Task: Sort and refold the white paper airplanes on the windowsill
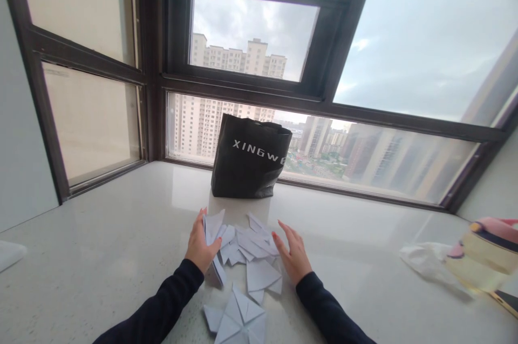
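My left hand [200, 241] curls around some upright folded paper pieces [214, 225], with the thumb on the near side and the fingers behind. Opposite it, my right hand [293, 255] is open, fingers spread, at the right edge of a loose heap of folded white paper pieces [253, 241]. Nothing shows in its grasp. A larger folded paper sheet [261, 275] lies at the near side of the heap. Closer to me sits a flat folded paper shape with radiating creases [243, 317], a smaller folded piece at its left.
A black bag with white lettering [251, 171] stands behind the heap, against the window. On the right are a crumpled white tissue [431, 260] and a pink and cream pouch-like item [485, 255]. A white object [11, 255] lies at the far left of the pale countertop [121, 257].
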A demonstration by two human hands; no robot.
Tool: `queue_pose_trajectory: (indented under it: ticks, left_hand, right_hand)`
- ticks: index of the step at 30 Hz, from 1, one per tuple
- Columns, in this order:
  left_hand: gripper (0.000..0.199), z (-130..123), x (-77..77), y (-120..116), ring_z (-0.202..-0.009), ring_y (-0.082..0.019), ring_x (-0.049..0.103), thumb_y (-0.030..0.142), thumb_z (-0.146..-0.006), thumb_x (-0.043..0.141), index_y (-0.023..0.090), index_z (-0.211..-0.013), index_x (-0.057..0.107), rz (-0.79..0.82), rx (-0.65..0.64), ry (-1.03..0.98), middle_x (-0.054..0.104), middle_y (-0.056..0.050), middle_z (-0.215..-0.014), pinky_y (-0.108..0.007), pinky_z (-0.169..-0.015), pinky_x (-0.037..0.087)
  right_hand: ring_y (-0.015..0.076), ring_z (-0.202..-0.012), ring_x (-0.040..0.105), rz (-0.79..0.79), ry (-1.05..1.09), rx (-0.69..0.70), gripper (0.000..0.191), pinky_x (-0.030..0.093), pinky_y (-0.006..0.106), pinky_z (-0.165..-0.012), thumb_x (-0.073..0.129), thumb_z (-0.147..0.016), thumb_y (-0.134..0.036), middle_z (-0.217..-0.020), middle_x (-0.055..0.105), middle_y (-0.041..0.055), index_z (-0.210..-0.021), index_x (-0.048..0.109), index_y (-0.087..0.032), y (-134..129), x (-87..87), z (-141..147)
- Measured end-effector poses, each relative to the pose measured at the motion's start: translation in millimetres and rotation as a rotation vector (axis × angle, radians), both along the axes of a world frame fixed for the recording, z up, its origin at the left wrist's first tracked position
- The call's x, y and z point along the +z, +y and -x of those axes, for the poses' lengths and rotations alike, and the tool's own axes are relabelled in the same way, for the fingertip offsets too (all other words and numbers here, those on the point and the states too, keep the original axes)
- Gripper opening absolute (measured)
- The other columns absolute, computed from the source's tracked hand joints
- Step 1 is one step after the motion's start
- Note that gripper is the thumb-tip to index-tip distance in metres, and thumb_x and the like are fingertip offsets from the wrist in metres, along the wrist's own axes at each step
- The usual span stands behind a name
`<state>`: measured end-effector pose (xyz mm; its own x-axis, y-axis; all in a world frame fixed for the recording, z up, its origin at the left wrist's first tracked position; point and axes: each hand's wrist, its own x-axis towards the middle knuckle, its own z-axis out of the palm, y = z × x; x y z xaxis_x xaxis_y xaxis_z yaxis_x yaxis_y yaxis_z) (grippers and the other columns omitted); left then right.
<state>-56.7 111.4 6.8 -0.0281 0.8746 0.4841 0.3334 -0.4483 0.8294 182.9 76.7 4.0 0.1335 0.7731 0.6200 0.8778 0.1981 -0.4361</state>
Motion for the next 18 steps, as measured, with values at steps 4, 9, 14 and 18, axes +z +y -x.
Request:
queue_pose_trajectory:
  ticks: [4,9,14,18]
  left_hand:
    - [0.066,-2.3,-7.9,-5.1,-0.117,-0.035,0.037,0.021,-0.065,0.052,0.011,-0.127,0.031,0.055,0.021,0.221,0.039,-0.020,-0.129,-0.057,-0.097,0.014]
    - [0.055,-9.1,-14.1,-18.2,-0.111,-0.037,0.043,0.026,-0.072,0.049,0.021,-0.126,0.037,0.018,-0.031,0.445,0.051,-0.013,-0.121,-0.062,-0.095,0.006]
    - [0.053,-14.1,-14.5,-17.7,-0.112,-0.029,0.046,0.021,-0.072,0.045,0.011,-0.123,0.038,-0.028,-0.165,0.416,0.048,-0.017,-0.123,-0.048,-0.094,0.033]
    - [0.051,-15.7,-3.3,-19.7,-0.114,-0.024,0.044,0.016,-0.072,0.042,0.010,-0.123,0.036,-0.131,-0.259,0.243,0.047,-0.016,-0.122,-0.040,-0.094,0.038]
  right_hand:
    - [0.0322,-0.115,0.040,0.231,-0.112,-0.118,0.053,0.030,0.052,-0.092,0.045,-0.077,-0.047,-0.118,0.053,0.0142,-0.118,0.047,-0.014,1.9,-11.5,-4.0]
    - [0.0278,-0.109,0.047,0.231,-0.096,0.111,0.049,0.035,0.045,-0.091,0.057,-0.070,-0.038,-0.108,0.059,0.0085,-0.116,0.050,-0.022,-7.9,-2.8,13.4]
    - [0.0152,-0.069,0.058,0.120,0.184,0.352,0.041,0.051,0.026,-0.057,0.052,-0.071,-0.021,-0.092,0.058,0.0051,-0.111,0.052,-0.023,-14.5,8.6,33.6]
    - [0.0148,-0.071,0.058,0.010,0.326,0.378,0.029,0.052,0.024,-0.055,0.048,-0.078,-0.026,-0.088,0.056,0.0049,-0.105,0.056,-0.023,-17.1,12.8,32.5]
